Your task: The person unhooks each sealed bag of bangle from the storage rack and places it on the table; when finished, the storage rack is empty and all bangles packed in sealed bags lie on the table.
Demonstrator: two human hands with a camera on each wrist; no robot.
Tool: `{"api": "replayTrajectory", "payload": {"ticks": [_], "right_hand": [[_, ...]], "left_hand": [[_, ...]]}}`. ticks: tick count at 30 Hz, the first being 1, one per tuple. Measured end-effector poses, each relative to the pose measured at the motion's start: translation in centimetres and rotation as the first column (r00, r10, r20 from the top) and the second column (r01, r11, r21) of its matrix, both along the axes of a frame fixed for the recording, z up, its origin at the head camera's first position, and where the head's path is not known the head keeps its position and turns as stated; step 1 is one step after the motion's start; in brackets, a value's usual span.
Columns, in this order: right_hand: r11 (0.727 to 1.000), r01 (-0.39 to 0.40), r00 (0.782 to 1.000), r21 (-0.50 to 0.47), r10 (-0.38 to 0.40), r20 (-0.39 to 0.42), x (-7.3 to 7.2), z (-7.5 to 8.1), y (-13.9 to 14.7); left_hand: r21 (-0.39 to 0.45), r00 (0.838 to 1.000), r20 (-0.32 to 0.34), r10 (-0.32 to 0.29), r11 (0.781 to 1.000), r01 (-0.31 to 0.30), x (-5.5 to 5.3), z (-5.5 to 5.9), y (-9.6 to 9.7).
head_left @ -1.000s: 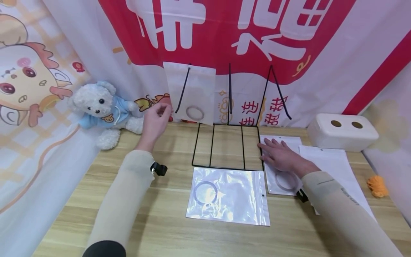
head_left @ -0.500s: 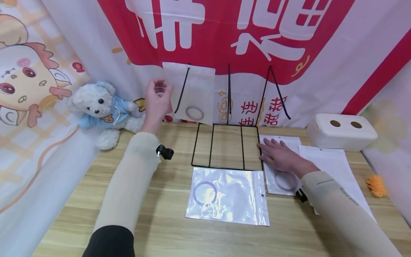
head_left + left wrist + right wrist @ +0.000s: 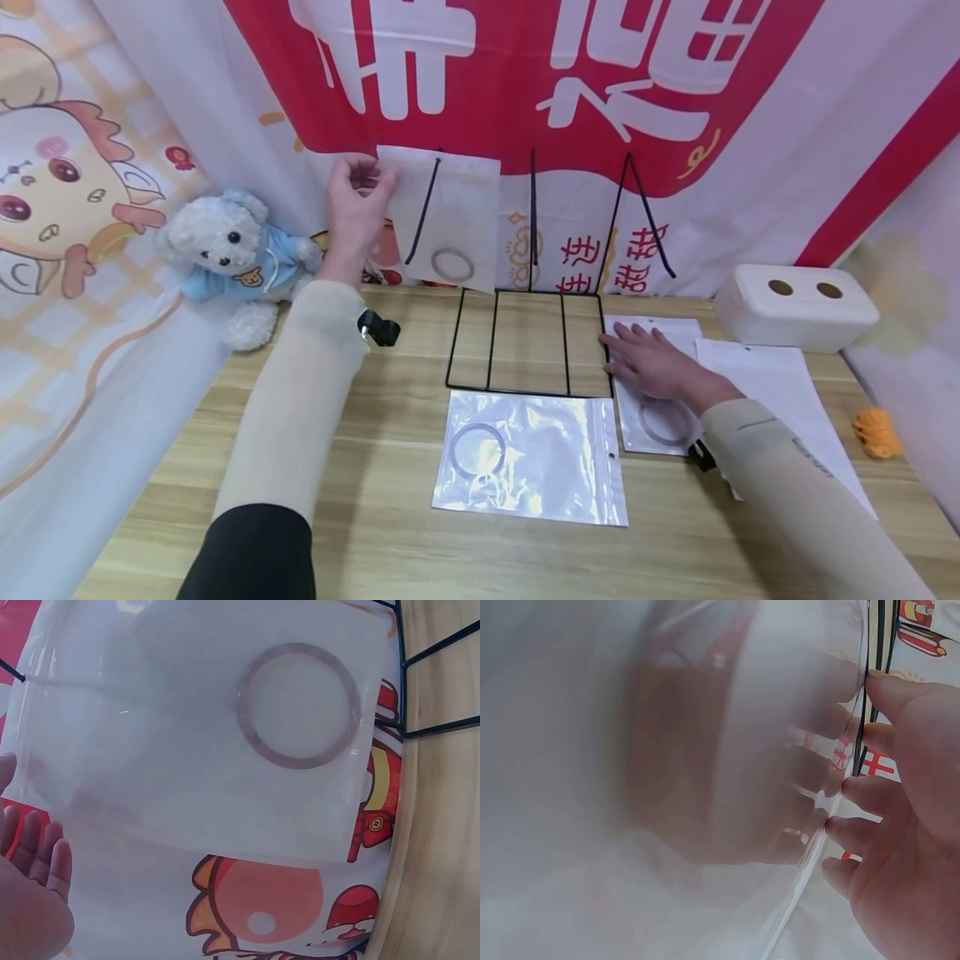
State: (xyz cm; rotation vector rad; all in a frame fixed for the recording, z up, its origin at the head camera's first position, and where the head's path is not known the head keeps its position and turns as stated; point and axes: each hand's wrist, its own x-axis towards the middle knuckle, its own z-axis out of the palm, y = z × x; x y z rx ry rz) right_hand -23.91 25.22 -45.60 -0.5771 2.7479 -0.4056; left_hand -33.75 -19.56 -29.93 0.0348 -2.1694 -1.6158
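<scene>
A plastic pouch (image 3: pixel 472 204) is seen hung from a black wire rack (image 3: pixel 533 217) at upper centre, its long axis near upright and tilted slightly, its holed end pointed up and its bangle (image 3: pixel 242 709) carried near the lower end. The pouch's upper left edge is approached by the left hand (image 3: pixel 356 204), its fingers loosely bent, a gap left between thumb and fingers; whether contact is made cannot be told. At right, a second pouch (image 3: pixel 634 421), laid lengthwise up the frame, is touched by the right hand (image 3: pixel 652 364), fingers slightly spread. A third pouch (image 3: pixel 558 467) is laid crosswise on the counter (image 3: pixel 401 483), zip end pointed right. The scene is flanked by a plush bear (image 3: pixel 225 237) at left and a white box (image 3: pixel 795 308) at right.
</scene>
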Motion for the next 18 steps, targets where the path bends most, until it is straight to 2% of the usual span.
{"api": "replayTrajectory", "payload": {"ticks": [4,10,14,18], "right_hand": [[1.000,-0.005,1.000,-0.005,0.005,0.001,-0.03,-0.03,0.02],[1.000,-0.013,1.000,0.007,0.014,-0.015,-0.08,-0.09,-0.06],[1.000,-0.009,1.000,0.002,0.009,-0.008,-0.11,-0.09,-0.12],[1.000,-0.004,1.000,-0.002,0.004,0.000,-0.12,-0.06,-0.12]], "left_hand": [[-0.019,1.000,0.020,0.002,1.000,-0.001,-0.08,0.25,-0.07],[-0.046,1.000,-0.020,-0.010,0.999,0.010,-0.20,0.16,-0.10],[-0.019,1.000,-0.026,-0.012,1.000,0.012,-0.11,0.06,-0.05],[-0.001,0.998,-0.066,-0.012,1.000,0.012,0.01,-0.13,0.06]]}}
